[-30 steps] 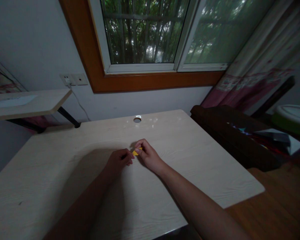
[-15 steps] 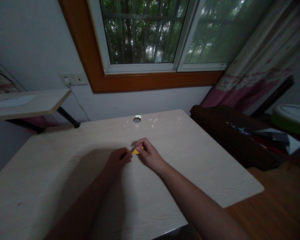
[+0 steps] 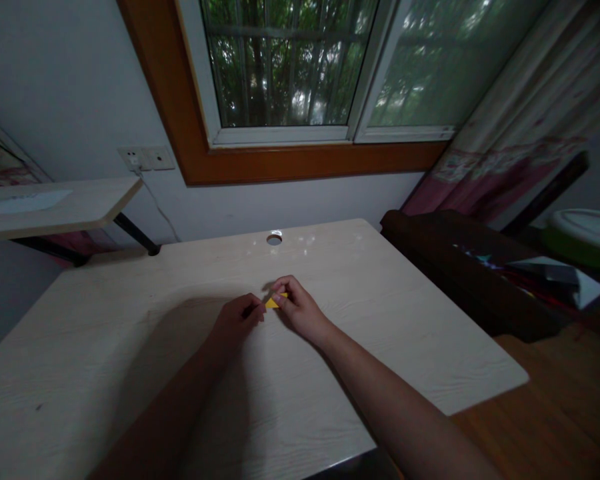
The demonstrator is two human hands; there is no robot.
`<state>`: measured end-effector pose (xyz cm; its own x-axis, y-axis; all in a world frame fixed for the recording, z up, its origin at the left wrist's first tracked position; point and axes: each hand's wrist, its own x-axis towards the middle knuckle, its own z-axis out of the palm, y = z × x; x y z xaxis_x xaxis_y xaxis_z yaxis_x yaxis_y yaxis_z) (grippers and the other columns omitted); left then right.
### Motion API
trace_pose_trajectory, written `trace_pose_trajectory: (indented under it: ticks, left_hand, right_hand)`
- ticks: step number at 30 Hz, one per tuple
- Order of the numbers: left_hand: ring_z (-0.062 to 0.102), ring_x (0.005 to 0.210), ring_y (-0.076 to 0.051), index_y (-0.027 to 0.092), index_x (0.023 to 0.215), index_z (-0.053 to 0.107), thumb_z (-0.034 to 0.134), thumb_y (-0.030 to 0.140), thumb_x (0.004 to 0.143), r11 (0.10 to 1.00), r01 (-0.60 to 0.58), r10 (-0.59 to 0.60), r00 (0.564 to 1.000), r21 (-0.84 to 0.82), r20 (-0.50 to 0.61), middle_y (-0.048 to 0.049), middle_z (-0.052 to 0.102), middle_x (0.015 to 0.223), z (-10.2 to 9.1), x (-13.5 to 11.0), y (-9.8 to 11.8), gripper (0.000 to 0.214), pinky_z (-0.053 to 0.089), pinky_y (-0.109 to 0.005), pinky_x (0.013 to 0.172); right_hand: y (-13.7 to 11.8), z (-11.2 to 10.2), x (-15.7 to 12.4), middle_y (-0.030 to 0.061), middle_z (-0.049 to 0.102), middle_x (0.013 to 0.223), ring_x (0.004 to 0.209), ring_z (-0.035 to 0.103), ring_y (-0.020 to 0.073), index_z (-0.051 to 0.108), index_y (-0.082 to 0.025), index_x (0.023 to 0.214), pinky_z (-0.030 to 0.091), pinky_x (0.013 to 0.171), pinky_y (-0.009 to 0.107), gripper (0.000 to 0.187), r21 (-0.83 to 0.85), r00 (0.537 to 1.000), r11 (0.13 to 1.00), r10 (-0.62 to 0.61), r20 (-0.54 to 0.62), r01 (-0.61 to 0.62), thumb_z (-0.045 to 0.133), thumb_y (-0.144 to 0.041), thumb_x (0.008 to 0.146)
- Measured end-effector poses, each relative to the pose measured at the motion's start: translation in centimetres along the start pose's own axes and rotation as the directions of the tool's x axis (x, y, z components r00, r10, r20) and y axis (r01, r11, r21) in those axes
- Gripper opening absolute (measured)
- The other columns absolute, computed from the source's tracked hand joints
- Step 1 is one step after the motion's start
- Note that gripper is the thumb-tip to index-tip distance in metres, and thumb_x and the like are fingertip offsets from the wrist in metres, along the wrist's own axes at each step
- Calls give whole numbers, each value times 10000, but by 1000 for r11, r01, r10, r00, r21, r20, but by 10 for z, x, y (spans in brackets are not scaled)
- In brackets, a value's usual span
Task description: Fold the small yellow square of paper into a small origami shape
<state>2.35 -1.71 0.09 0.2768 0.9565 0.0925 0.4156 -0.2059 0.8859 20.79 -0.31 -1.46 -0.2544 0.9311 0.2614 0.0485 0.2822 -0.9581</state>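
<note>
A small yellow piece of folded paper lies between my two hands on the pale wooden desk. My right hand pinches its right side with curled fingers. My left hand is curled too, its fingertips pressed against the paper's left end. Most of the paper is hidden by my fingers.
A round cable hole sits near the desk's far edge under the window. A second desk stands at the left with a wall socket behind it. Dark furniture with papers, a curtain and a green-and-white container are at the right.
Both hands stay on the yellow paper. They have shifted very slightly away from me; the left fingertips have closed in on the paper.
</note>
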Motion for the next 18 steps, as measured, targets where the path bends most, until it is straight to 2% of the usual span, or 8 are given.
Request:
trace_pose_trajectory:
  ticks: [8, 13, 18]
  left_hand:
    - [522, 595, -131, 163, 718, 632, 556, 335, 820, 996, 29, -29, 1000, -84, 4, 1, 607, 638, 1, 1, -7, 214, 386, -224, 576]
    - [515, 579, -130, 160, 711, 634, 555, 339, 822, 998, 23, -23, 1000, -64, -2, -2, 610, 628, 1, 1, -11, 225, 376, -223, 566]
    - [548, 612, -134, 161, 729, 631, 552, 357, 838, 998, -4, 7, 999, -67, 45, -9, 633, 665, 1, 2, -8, 238, 399, -226, 596]
  right_hand:
    - [-3, 0, 1, -2, 515, 820, 777, 512, 161, 543, -221, 1021, 406, 730, 289, 137, -22, 1000, 1000, -2, -20, 1, 560, -282, 900]
    - [-5, 1, 1, -3, 523, 805, 759, 516, 158, 547, -215, 1021, 406, 715, 285, 142, -30, 1000, 1000, 5, -17, -5, 565, -283, 898]
    - [-1, 1, 0, 2, 543, 816, 759, 528, 154, 559, -217, 1054, 410, 709, 280, 174, -39, 1000, 999, -15, 5, 16, 571, -304, 904]
